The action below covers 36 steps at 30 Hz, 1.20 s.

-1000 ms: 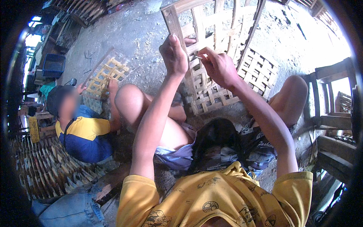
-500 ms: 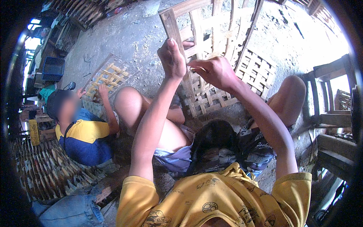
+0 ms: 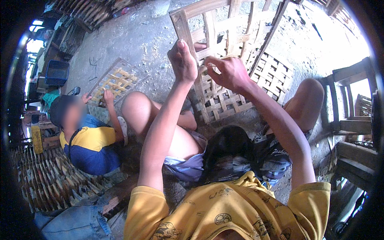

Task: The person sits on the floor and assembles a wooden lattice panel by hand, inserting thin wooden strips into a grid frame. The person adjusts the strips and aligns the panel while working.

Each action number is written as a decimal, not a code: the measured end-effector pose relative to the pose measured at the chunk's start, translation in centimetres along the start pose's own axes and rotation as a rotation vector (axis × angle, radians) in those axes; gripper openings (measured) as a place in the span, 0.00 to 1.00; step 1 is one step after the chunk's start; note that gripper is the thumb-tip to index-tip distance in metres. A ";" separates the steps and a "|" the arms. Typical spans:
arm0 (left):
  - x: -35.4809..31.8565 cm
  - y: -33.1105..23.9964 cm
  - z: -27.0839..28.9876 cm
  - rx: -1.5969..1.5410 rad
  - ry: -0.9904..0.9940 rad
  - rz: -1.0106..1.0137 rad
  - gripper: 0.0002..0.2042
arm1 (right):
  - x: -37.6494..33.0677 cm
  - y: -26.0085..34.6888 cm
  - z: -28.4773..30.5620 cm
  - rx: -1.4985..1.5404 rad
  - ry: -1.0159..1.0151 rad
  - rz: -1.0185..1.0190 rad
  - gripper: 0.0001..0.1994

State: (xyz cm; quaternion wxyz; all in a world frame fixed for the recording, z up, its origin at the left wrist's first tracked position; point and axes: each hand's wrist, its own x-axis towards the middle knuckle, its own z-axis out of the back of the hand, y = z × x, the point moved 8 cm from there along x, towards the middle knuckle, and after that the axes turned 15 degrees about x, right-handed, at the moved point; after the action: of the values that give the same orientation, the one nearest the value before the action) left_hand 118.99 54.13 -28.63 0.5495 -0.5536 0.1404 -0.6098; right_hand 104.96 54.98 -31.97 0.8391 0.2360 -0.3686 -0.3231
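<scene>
A wooden-framed lattice panel (image 3: 182,30) of woven flat strips stands tilted up in front of me. My left hand (image 3: 183,64) is closed around its left frame bar, with fingertips showing through the gap behind. Just right of that bar is my right hand (image 3: 230,73), its fingers bent and drawn together close to the weave. Whatever the right fingers may pinch is too small to make out. Tighter weaving fills the panel's lower part (image 3: 220,106). To the right, behind it, more woven strips (image 3: 274,74) show near the floor.
At my left sits another person (image 3: 90,138) in a yellow and blue shirt, both hands on a smaller lattice panel (image 3: 116,82). A blue crate (image 3: 56,72) stands farther back. Slatted wooden racks (image 3: 354,98) are at the right; denim cloth (image 3: 72,222) lies lower left.
My right hand has moved slightly up and away from the frame bar, its fingers more curled. The panel's upper part has shifted a little to the right. My left hand keeps its grip.
</scene>
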 end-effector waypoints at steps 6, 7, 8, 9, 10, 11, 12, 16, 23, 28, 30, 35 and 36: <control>-0.2 -0.6 -0.2 -0.006 -0.005 -0.015 0.43 | -0.8 -1.7 -1.0 0.295 -0.065 -0.279 0.11; -0.3 -0.8 -0.2 -0.009 -0.004 -0.021 0.43 | -0.9 -2.1 -1.5 0.358 -0.056 -0.352 0.12; -0.4 -1.0 0.0 -0.009 -0.005 -0.026 0.42 | -0.8 -2.0 -1.8 0.400 -0.030 -0.385 0.12; -0.4 -0.9 0.2 -0.009 -0.004 -0.030 0.42 | -0.6 -1.9 -2.0 0.443 -0.003 -0.418 0.13; -0.4 -0.7 0.4 -0.010 -0.003 -0.033 0.41 | -0.6 -1.8 -2.3 0.485 0.023 -0.451 0.13; -0.4 -0.7 0.1 -0.019 0.000 -0.039 0.41 | -0.8 -2.4 -2.5 0.531 0.003 -0.444 0.13; -0.4 -0.4 -0.2 -0.007 0.005 -0.035 0.41 | -0.9 -3.2 -2.9 0.580 -0.021 -0.436 0.13; -0.5 0.0 -0.5 0.017 0.017 -0.015 0.40 | -1.4 -3.4 -2.7 0.632 -0.085 -0.451 0.12; -0.4 -0.2 -0.1 0.000 0.030 -0.009 0.41 | -0.6 -0.1 0.7 0.414 -0.140 -0.252 0.07; -0.4 -1.3 0.5 -0.022 -0.027 -0.042 0.37 | -0.5 0.4 4.4 0.209 -0.201 -0.155 0.10; -0.6 -2.4 1.2 0.031 -0.071 -0.087 0.36 | -0.3 0.9 5.9 0.292 -0.279 -0.275 0.10; -1.4 -4.1 0.8 -0.092 -0.030 -0.175 0.28 | -0.1 3.9 8.2 0.086 -0.409 0.087 0.13; -1.5 -4.3 0.7 -0.070 -0.024 -0.194 0.26 | -0.1 4.4 8.4 0.062 -0.410 0.143 0.16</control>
State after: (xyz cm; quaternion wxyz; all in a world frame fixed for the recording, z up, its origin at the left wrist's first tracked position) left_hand 117.05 57.24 -25.77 0.4697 -0.5907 0.1008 -0.6483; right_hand 100.06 56.68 -24.07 0.7597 0.1641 -0.5570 -0.2926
